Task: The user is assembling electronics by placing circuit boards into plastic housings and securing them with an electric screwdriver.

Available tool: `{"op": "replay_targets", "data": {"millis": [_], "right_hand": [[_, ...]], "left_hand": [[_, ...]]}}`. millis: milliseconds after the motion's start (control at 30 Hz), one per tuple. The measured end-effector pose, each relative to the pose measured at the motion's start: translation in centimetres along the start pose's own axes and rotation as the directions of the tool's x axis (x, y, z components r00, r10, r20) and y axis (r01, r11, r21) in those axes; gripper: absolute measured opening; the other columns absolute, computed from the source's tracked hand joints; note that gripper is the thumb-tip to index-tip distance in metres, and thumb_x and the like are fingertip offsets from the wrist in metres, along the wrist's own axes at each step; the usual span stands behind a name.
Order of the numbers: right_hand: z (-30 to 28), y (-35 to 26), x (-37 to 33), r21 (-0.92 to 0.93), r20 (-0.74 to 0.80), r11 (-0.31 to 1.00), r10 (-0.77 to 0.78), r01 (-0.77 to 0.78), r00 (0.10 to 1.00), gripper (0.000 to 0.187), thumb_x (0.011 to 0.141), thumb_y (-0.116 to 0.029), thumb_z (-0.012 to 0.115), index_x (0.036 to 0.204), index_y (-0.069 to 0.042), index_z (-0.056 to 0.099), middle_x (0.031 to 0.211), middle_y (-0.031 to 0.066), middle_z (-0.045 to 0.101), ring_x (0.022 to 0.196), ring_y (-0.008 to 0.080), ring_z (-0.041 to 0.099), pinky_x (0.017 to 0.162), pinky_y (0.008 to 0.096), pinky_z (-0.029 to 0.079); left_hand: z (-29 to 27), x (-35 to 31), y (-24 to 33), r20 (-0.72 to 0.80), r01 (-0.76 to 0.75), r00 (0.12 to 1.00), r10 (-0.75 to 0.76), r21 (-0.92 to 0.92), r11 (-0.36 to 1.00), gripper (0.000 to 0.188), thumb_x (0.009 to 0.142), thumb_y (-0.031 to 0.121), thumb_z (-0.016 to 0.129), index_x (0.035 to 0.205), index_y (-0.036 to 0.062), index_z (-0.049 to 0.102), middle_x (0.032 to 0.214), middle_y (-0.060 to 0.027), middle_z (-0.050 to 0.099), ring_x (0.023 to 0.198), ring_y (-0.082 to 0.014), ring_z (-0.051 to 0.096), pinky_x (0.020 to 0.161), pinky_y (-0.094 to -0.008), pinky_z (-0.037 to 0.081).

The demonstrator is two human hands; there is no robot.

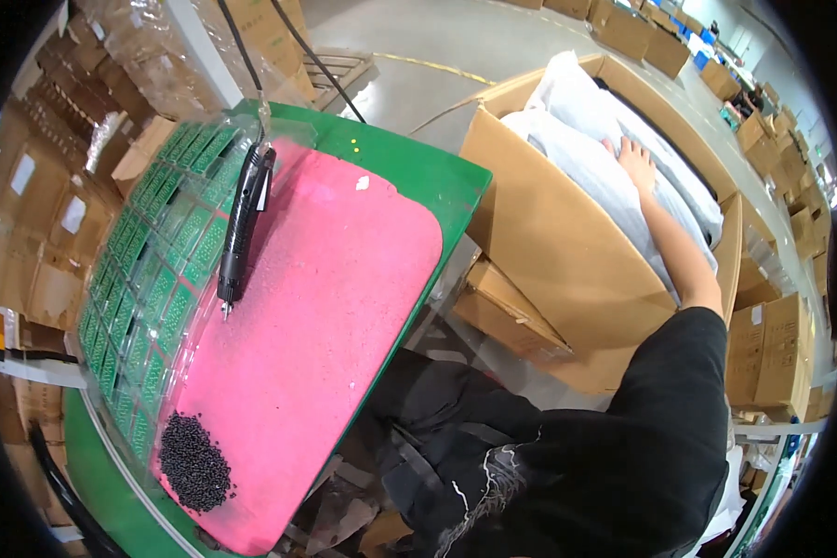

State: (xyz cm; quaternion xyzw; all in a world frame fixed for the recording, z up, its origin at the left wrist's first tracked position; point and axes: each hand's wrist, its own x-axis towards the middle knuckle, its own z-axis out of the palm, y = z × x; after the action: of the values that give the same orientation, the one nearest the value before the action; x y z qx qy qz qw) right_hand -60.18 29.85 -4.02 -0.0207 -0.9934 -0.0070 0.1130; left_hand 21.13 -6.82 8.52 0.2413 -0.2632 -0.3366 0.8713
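My right hand (634, 167) rests on a white-wrapped bulky item (577, 139) standing in a large open cardboard box (567, 251). Its fingers are spread over the wrapping, and the thumb lies apart from them. More wrapped pieces are packed alongside, with dark material showing at the far edge; what is inside the wrapping is hidden. My left hand is out of view. On the green table (418, 167) lies a pink mat (325, 279). A black electric screwdriver (240, 232) hangs from its cord over the mat's left side.
Clear trays of green circuit boards (149, 270) line the table's left. A pile of small black screws (193, 465) sits at the mat's near end. A smaller carton (507, 312) stands beside the big box. Stacked cartons (772, 358) are at the right.
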Motion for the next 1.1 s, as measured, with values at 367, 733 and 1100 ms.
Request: {"op": "replay_targets", "data": {"millis": [367,733,1100], "right_hand": [[-0.7,-1.0,-1.1,-0.008,-0.164,1.000,-0.024,0.023,0.986,0.064,0.096,-0.059,0.042,0.134,-0.010,0.055,0.136,0.0142,0.056,0.132,0.0320,0.047,0.103,0.0534,0.041],[-1.8,6.7,2.2,0.139,-0.177,0.989,0.066,-0.041,0.982,0.073,0.087,-0.063,0.058,0.129,-0.004,0.058,0.127,0.0197,0.064,0.118,0.0346,0.061,0.098,0.0520,0.045],[-12.5,9.8,1.2,0.460,-0.079,0.878,-0.110,0.134,0.991,0.059,0.067,-0.056,0.083,0.069,0.001,0.067,0.066,0.0106,0.062,0.064,0.0177,0.058,0.063,0.0385,0.047]], "left_hand": [[-11.5,11.2,0.9,0.092,0.462,0.879,-0.469,0.085,0.883,0.029,0.094,0.038,0.060,0.097,0.0091,0.061,0.072,-0.0046,0.054,0.056,-0.0168,0.048,0.051,-0.0272,0.041],[-5.1,6.3,-2.8,0.417,0.305,0.819,-0.395,0.267,0.914,0.019,0.096,0.022,0.062,0.110,0.0087,0.064,0.082,-0.0050,0.058,0.069,-0.0148,0.050,0.064,-0.0269,0.044],[-5.9,9.2,-12.1,0.367,0.186,0.844,-0.392,0.487,0.854,0.050,0.095,0.029,0.064,0.128,-0.0036,0.045,0.087,-0.0096,0.063,0.055,-0.0108,0.053,0.052,-0.0221,0.047]]}}
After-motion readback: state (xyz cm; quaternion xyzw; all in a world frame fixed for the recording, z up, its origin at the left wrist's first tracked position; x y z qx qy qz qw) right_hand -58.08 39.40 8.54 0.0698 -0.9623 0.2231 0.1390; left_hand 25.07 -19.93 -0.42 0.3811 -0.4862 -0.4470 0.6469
